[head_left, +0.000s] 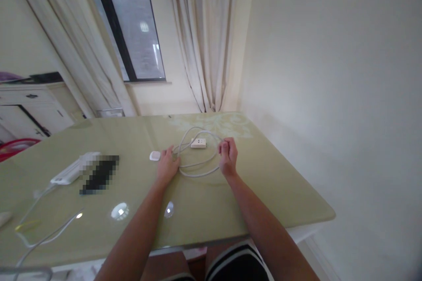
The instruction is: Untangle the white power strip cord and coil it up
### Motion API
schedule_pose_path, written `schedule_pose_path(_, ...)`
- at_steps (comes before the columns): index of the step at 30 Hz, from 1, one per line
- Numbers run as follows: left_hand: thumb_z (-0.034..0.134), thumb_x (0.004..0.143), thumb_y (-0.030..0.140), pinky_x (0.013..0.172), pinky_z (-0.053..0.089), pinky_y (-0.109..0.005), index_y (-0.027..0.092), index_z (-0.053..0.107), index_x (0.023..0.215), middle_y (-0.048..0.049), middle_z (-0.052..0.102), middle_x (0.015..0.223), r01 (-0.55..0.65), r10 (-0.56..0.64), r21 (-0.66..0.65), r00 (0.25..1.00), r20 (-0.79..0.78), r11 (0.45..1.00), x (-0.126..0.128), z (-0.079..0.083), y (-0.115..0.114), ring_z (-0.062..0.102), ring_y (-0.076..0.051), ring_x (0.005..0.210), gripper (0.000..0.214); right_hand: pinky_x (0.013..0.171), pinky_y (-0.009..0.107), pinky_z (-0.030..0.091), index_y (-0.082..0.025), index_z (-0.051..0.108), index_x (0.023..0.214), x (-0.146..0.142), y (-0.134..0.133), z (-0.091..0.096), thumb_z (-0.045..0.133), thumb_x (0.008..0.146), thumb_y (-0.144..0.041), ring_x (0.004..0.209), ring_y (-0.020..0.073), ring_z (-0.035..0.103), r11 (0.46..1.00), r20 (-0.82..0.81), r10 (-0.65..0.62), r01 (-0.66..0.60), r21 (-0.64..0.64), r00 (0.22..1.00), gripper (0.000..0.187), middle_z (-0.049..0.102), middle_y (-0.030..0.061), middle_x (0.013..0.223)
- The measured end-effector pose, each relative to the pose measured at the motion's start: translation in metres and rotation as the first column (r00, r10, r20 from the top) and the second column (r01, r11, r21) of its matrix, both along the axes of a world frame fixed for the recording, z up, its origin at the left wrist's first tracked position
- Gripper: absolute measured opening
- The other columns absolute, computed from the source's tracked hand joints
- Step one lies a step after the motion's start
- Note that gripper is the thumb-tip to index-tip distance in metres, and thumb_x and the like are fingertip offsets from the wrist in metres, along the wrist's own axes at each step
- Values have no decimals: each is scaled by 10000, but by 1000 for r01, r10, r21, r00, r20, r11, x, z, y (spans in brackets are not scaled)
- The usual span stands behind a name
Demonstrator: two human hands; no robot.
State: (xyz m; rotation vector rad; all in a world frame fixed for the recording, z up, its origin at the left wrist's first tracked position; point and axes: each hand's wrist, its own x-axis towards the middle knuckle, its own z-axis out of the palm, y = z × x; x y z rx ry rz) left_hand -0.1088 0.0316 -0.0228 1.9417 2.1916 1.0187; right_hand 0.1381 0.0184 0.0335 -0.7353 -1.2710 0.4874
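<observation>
White cable (199,176) lies in loose loops on the glossy pale-green tabletop (273,197), its loops spread around a small white socket block (198,143), which serves as the landmark here. One strand runs up to the left end of the socket block, though whether it joins there is too small to tell. The hands are apart, one on either side of the block. To its right and slightly nearer the person, the right hand (228,156) is clenched around the cable, fingers curled in, with the loops running out of the fist. To its left and nearer the person, the left hand (168,166) lies low over the cable with its fingers spread; I cannot tell whether it grips any strand. Just beyond those fingers, further left of the block, sits a small white rounded piece (154,156). Well to the left of the block lie a long white power strip (66,174) and, beside it, a dark object (100,175) blurred out by pixels. Nearer the person and far left of the block, a thin pale cord (49,241) bends across the surface. Behind the block hangs a cream curtain (211,30), with a dark-framed window (135,22) to its left.
</observation>
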Motion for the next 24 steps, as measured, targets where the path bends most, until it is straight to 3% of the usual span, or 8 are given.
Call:
schedule_pose_path(3,545,893,241,1047,498,-453,141,624,1326,-202,636,1311,-21,15,-77,996,-85,997,-2,5,0,634,-332,1215,452,514,216,315,-252,386,814,12,20,4,450,1020,-594,532,110,349,987,-313,-109,66,-145,943,404,393,-75,633)
schedule_pose_path(6,542,859,195,1097,450,-484,85,556,1409,-225,672,1290,-32,21,-71,988,-152,997,3,7,-1,608,-361,1255,561,456,209,273,-269,298,782,28,42,-3,367,1000,-650,476,104,295,899,-404,-335,160,-408,851,445,338,-95,606)
schedule_pose_path(9,541,856,205,1075,458,-489,79,535,1431,-229,687,1266,-20,8,-70,986,-164,997,7,7,-2,609,-364,1247,589,429,224,260,-280,250,757,42,58,-18,243,1023,-585,442,114,273,793,-320,-480,248,-556,817,405,304,-97,578)
schedule_pose_path(13,551,846,209,1026,495,-450,102,602,1362,-207,696,1234,-30,14,-98,988,-154,995,5,10,-4,631,-339,1197,529,487,267,351,-275,362,768,53,65,-29,318,1004,-450,516,160,410,702,-141,-563,382,-601,814,297,406,-51,599)
schedule_pose_path(15,546,858,220,984,516,-418,129,662,1279,-183,707,1179,-35,17,-115,988,-156,993,4,14,-5,653,-317,1144,446,621,314,448,-251,456,847,57,62,-26,375,976,-368,687,206,532,663,-41,-599,466,-586,800,192,545,25,728)
schedule_pose_path(17,530,880,245,932,532,-406,163,719,1142,-169,709,1122,-53,25,-132,979,-204,990,4,18,-8,667,-312,1094,333,844,398,481,-189,528,1003,61,56,-17,412,940,-287,962,269,576,638,51,-630,554,-535,775,164,638,156,1006)
schedule_pose_path(20,497,912,273,899,535,-412,188,734,1023,-158,708,1093,-71,26,-143,955,-296,987,7,24,-12,665,-317,1075,275,1103,483,357,-106,537,1231,56,41,-2,472,912,-234,1229,317,495,695,186,-593,615,-372,783,349,568,249,1357)
schedule_pose_path(24,475,956,295,890,525,-412,201,709,1004,-139,719,1077,-47,-1,-133,941,-339,990,7,27,-16,664,-310,1058,257,1106,396,384,-177,643,1171,21,20,2,509,970,-270,1159,259,568,887,448,-324,433,-163,833,259,687,123,1228)
